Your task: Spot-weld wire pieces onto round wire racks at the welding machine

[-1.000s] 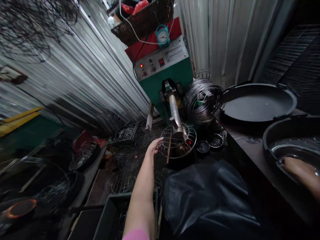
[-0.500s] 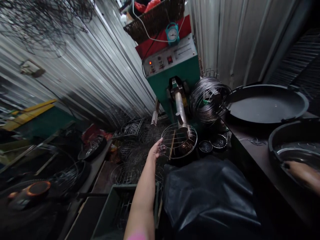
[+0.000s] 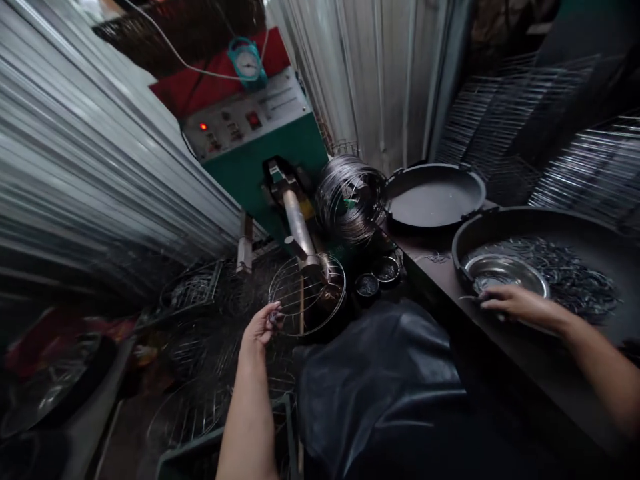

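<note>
My left hand (image 3: 263, 323) pinches the left edge of a round wire rack (image 3: 331, 325), which is level around the lower end of the machine's metal arm (image 3: 299, 223). Over the rim of a shiny metal bowl (image 3: 537, 288) is my right hand (image 3: 505, 300), its fingers closed on a small piece of wire (image 3: 467, 298) that sticks out to the left. The bowl sits inside a large black pan (image 3: 575, 223) among many short bent wire pieces (image 3: 565, 273).
The green machine (image 3: 235, 190) with a lit red lamp stands ahead, a teal clock (image 3: 247, 65) on it. A wire coil (image 3: 350, 200) and another black pan (image 3: 435, 197) are to its right. Two small dishes (image 3: 367, 285) lie below. Wire racks (image 3: 200, 347) fill the lower left.
The view has swung right. My right hand has come from the pan's edge into full view, with a wire piece in its fingers. My left hand stays at the rack's left edge, its fingers now closed.
</note>
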